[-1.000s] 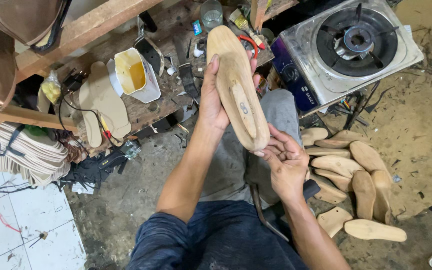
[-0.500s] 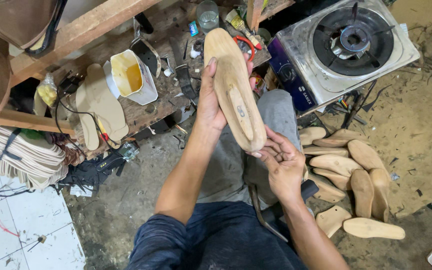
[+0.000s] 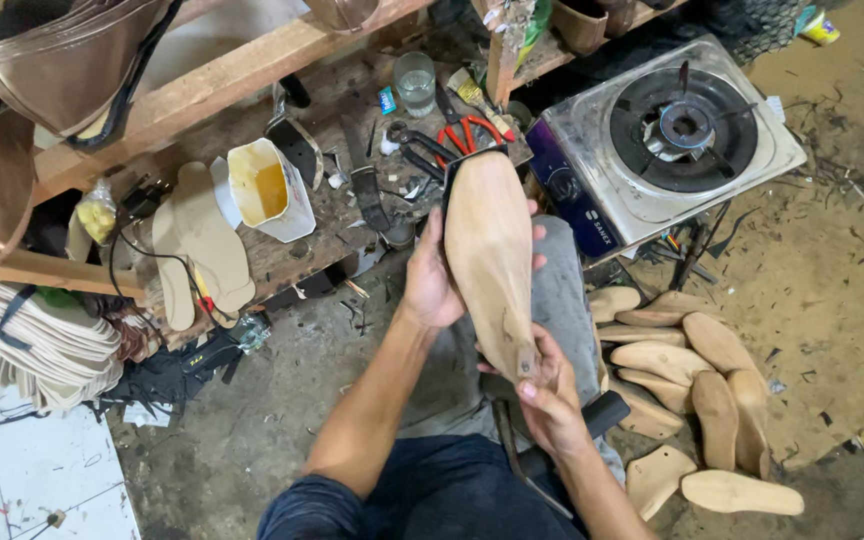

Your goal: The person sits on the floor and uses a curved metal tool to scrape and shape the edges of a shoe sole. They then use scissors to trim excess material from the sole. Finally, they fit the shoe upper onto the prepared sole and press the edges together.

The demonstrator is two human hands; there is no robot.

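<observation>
Centrally, wooden shoe last [image 3: 489,250] between left hand [image 3: 430,285] and right hand [image 3: 550,395].

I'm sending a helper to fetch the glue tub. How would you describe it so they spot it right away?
Start at the gas stove, then look left along the cluttered wooden bench. Near its front edge, beside a stack of flat insoles, sits the glue tub. It is the only open white container there, tilted, with yellowish glue inside.

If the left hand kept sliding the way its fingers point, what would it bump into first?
The left hand grips the wooden shoe form, fingers pointing up the picture. Going straight on, it would probably meet the red-handled pliers on the cluttered workbench first, though depth is hard to judge.
</observation>
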